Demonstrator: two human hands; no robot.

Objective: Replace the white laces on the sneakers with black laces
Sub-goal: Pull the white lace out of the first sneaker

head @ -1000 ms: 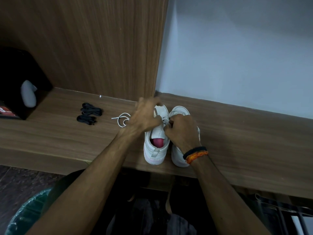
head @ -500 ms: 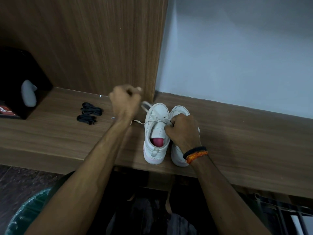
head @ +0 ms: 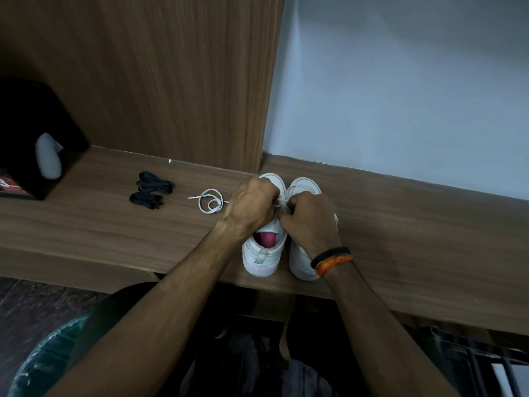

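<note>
Over the left sneaker [head: 264,253], left hand [head: 252,209] and right hand [head: 309,222] both pinch its white lace [head: 211,202] (fingers curled tight). Black laces [head: 151,189] wait on the shelf [head: 114,233].

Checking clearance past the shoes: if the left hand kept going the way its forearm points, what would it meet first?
Probably the left sneaker's toe just beyond the left hand, then the wall; depth is unclear.

One head-worn view, close and steep.
We look forward and down from above our own forearms onto the tabletop [head: 86,233], wood panel [head: 171,81] and pale wall [head: 400,81] rising just behind; floor at bottom edge.
</note>
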